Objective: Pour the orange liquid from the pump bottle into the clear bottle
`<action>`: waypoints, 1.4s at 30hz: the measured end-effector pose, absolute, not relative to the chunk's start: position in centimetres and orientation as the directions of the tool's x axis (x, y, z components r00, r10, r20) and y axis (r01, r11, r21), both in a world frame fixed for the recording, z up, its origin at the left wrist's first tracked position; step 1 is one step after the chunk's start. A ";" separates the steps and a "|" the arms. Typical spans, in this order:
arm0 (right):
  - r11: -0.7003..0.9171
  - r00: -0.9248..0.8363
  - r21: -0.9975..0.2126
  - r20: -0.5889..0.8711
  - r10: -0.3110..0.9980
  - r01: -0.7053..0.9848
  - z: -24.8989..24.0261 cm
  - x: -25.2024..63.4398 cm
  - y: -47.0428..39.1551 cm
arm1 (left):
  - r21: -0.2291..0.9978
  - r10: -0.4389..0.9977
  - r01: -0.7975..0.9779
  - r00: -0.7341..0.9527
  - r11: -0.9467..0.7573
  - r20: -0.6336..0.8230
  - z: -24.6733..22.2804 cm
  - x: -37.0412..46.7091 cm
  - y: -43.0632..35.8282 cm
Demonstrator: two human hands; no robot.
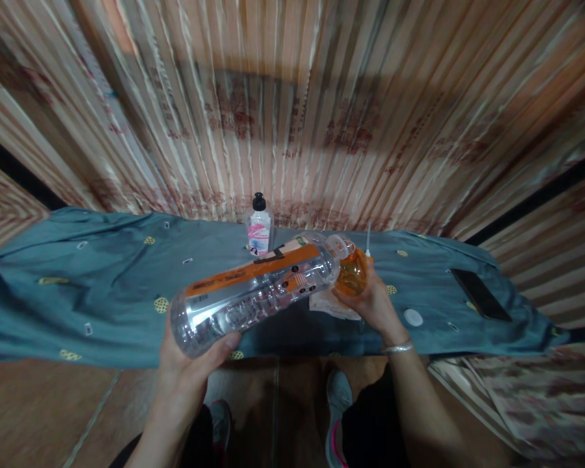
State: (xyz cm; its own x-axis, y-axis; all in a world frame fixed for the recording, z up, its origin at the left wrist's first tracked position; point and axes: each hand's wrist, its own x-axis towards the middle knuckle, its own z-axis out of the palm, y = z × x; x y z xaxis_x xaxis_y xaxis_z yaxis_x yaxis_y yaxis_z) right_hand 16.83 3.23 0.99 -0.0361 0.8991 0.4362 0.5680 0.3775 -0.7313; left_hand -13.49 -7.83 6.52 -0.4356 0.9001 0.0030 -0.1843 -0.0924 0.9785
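Phone (pixel 480 294) on cloth (pixel 117 286), right of lid (pixel 413 317); upright bottle (pixel 259 235) behind tilted bottle (pixel 258 292).

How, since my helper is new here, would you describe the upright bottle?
On the teal cloth, look near the far edge. A small bottle stands there, its label partly pink. Its black cap distinguishes it from the orange-labelled bottle in the left hand.

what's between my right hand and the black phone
A round white disc lies on the teal cloth between your right hand and the black phone, as the head view shows.
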 end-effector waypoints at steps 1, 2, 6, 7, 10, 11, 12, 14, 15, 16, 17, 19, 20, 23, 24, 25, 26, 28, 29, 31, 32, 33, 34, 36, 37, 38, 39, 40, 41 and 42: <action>0.385 -0.040 -0.732 0.441 0.897 0.563 1.0 16.8 3.2 | 0.978 0.896 -0.188 -0.444 -0.094 0.001 6.6 -13.4 -7.8; 0.391 -0.045 -0.732 0.444 0.895 0.558 1.0 16.8 3.2 | 0.977 0.891 -0.192 -0.454 -0.097 -0.001 6.6 -13.3 -7.8; 0.385 -0.046 -0.742 0.433 0.900 0.549 0.7 17.0 3.3 | 0.977 0.889 -0.190 -0.457 -0.099 0.001 6.5 -13.3 -7.9; 0.374 -0.040 -0.748 0.423 0.905 0.549 0.6 17.0 3.4 | 0.977 0.894 -0.188 -0.449 -0.097 0.003 6.4 -13.3 -7.9; 0.362 -0.035 -0.755 0.411 0.911 0.546 0.2 17.2 3.5 | 0.978 0.899 -0.181 -0.437 -0.106 0.017 6.2 -13.6 -7.9; 0.364 -0.037 -0.754 0.413 0.910 0.547 0.2 17.2 3.5 | 0.977 0.899 -0.182 -0.437 -0.113 0.022 6.2 -13.6 -7.8; 0.366 -0.037 -0.751 0.416 0.909 0.550 0.1 17.2 3.5 | 0.976 0.900 -0.183 -0.435 -0.119 0.028 6.1 -13.7 -7.8; 0.366 -0.032 -0.742 0.422 0.906 0.561 0.1 17.2 3.4 | 0.975 0.903 -0.184 -0.428 -0.126 0.036 6.0 -13.8 -7.8; 0.367 -0.027 -0.737 0.428 0.903 0.568 0.1 17.2 3.4 | 0.975 0.905 -0.184 -0.424 -0.127 0.038 6.0 -13.8 -7.8; 0.368 -0.023 -0.733 0.434 0.901 0.573 0.2 17.2 3.4 | 0.975 0.906 -0.181 -0.422 -0.126 0.039 5.9 -13.8 -7.8; 0.371 -0.023 -0.729 0.439 0.898 0.576 0.2 17.2 3.4 | 0.976 0.905 -0.175 -0.423 -0.127 0.042 5.9 -13.8 -7.7; 0.380 -0.028 -0.724 0.447 0.894 0.576 0.4 17.1 3.4 | 0.978 0.905 -0.165 -0.423 -0.128 0.047 5.9 -13.8 -7.7; 0.384 -0.033 -0.726 0.447 0.894 0.571 0.5 17.1 3.3 | 0.978 0.906 -0.166 -0.422 -0.126 0.045 5.9 -13.8 -7.7; 0.388 -0.042 -0.733 0.442 0.896 0.559 0.7 17.0 3.3 | 0.975 0.905 -0.182 -0.424 -0.124 0.036 6.0 -13.8 -7.8; 0.385 -0.041 -0.735 0.439 0.898 0.558 0.8 16.9 3.3 | 0.974 0.905 -0.187 -0.425 -0.125 0.035 6.0 -13.8 -7.8; 0.382 -0.041 -0.735 0.436 0.899 0.561 0.8 16.9 3.2 | 0.974 0.905 -0.189 -0.424 -0.127 0.036 6.0 -13.8 -7.8; 0.378 -0.038 -0.733 0.435 0.900 0.565 0.8 16.9 3.2 | 0.974 0.905 -0.188 -0.424 -0.127 0.036 5.9 -13.8 -7.8; 0.377 -0.035 -0.730 0.437 0.899 0.570 0.9 16.9 3.2 | 0.976 0.906 -0.183 -0.423 -0.121 0.034 5.8 -13.9 -7.8; 0.376 -0.035 -0.732 0.436 0.899 0.568 0.9 16.9 3.2 | 0.977 0.907 -0.179 -0.419 -0.118 0.033 5.8 -13.9 -7.8; 0.374 -0.035 -0.741 0.429 0.902 0.558 0.8 16.9 3.3 | 0.978 0.908 -0.172 -0.417 -0.115 0.034 5.8 -13.9 -7.7; 0.373 -0.035 -0.746 0.427 0.904 0.552 0.8 16.9 3.3 | 0.979 0.908 -0.169 -0.418 -0.118 0.038 5.8 -13.9 -7.7; 0.372 -0.036 -0.751 0.423 0.906 0.546 0.8 16.9 3.3 | 0.978 0.907 -0.169 -0.419 -0.121 0.039 5.8 -13.9 -7.8; 0.371 -0.037 -0.754 0.419 0.907 0.541 0.8 16.9 3.3 | 0.978 0.907 -0.171 -0.419 -0.120 0.038 5.8 -13.9 -7.8; 0.368 -0.036 -0.758 0.415 0.909 0.539 0.7 16.9 3.3 | 0.979 0.908 -0.172 -0.418 -0.113 0.031 5.8 -14.0 -7.8; 0.364 -0.033 -0.758 0.414 0.910 0.541 0.7 16.9 3.3 | 0.979 0.909 -0.171 -0.416 -0.108 0.028 5.8 -14.0 -7.8; 0.362 -0.030 -0.757 0.413 0.910 0.544 0.7 16.9 3.3 | 0.980 0.910 -0.171 -0.414 -0.106 0.026 5.8 -14.0 -7.8; 0.361 -0.028 -0.755 0.415 0.910 0.547 0.7 16.9 3.3 | 0.980 0.911 -0.171 -0.411 -0.104 0.025 5.8 -14.1 -7.8; 0.363 -0.027 -0.753 0.418 0.908 0.549 0.7 16.9 3.3 | 0.980 0.912 -0.171 -0.410 -0.103 0.024 5.9 -14.0 -7.8; 0.365 -0.029 -0.751 0.420 0.907 0.550 0.7 16.9 3.3 | 0.979 0.911 -0.174 -0.413 -0.103 0.023 5.9 -14.0 -7.8; 0.368 -0.033 -0.749 0.421 0.907 0.551 0.7 16.9 3.3 | 0.979 0.909 -0.178 -0.417 -0.103 0.020 6.0 -13.9 -7.8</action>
